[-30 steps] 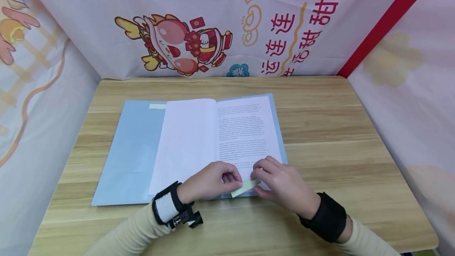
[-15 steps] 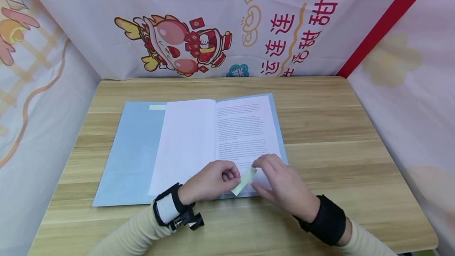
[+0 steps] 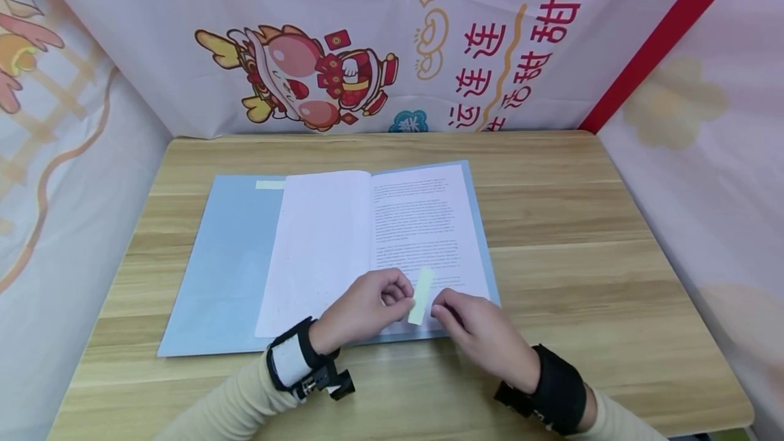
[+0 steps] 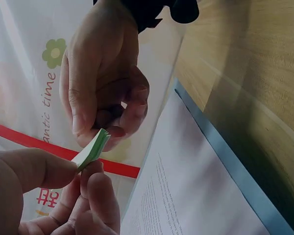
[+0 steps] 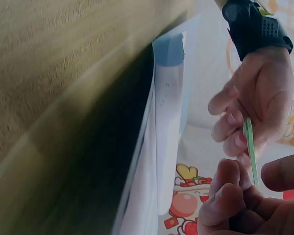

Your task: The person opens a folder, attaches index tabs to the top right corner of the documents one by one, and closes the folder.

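At the far left of the wooden worktop (image 3: 551,223) lies the open blue folder (image 3: 220,257), its left flap bare save for a small pale label (image 3: 271,184) near the top edge. On the folder's right half rests a stack of white paper: a blank sheet (image 3: 318,243) turned to the left and a printed page (image 3: 422,223) with lines of small text to the right.

Near the front edge of the folder, the left hand (image 3: 367,308) is curled, its thumb and forefinger pinching one side of a pale green sticky-note pad (image 3: 420,286). The left wrist view shows the pad (image 4: 94,148) edge-on, its thin layered sheets caught between the left thumb and the fingers (image 4: 95,188) below it. So the left grip is narrow and closed on the pad.

The pad stands nearly upright, held just above the lower part of the printed page, between the two hands.

Just to the right, the right hand (image 3: 480,335) has its fingers curled toward the pad's lower end. In the right wrist view the pad (image 5: 251,147) appears as a thin green strip running down between the thumb and fingertips (image 5: 230,183) of that hand; this grip is also a tight pinch on the pad. Both wrists wear dark straps, and pale sleeves cover the forearms.
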`<state>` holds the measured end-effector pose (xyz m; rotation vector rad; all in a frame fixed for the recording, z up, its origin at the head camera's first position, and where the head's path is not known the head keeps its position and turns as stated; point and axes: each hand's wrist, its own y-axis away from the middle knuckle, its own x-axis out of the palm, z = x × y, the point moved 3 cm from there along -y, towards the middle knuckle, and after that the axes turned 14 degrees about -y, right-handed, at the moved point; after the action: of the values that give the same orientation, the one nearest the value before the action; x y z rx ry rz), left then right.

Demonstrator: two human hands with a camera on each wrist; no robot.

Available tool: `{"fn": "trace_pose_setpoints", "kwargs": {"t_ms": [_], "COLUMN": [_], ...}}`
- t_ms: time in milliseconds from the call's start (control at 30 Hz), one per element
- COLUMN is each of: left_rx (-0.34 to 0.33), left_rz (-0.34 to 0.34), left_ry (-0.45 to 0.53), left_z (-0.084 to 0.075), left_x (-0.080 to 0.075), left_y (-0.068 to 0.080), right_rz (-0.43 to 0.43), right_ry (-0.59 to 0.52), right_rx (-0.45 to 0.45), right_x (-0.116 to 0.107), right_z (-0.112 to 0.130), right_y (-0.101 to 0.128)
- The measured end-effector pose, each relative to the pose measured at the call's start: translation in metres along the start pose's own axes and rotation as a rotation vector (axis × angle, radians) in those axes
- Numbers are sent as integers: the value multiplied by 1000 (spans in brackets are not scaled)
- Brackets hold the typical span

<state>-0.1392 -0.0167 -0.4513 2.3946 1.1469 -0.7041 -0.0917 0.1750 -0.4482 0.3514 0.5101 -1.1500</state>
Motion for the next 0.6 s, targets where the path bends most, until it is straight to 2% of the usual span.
{"fn": "trace_pose_setpoints", "kwargs": {"t_ms": [233, 600], "left_rx": [-4, 7], "left_rz": [-5, -11], "left_ry": [78, 60], "left_z": [-3, -2], "left_x": [1, 5], "left_y": [0, -1], "right_rz": [-1, -9], "right_ry": [-3, 2], "right_rx": [18, -5], "right_x": [6, 8], "right_z": [-1, -1], "right_y": [0, 0]}}
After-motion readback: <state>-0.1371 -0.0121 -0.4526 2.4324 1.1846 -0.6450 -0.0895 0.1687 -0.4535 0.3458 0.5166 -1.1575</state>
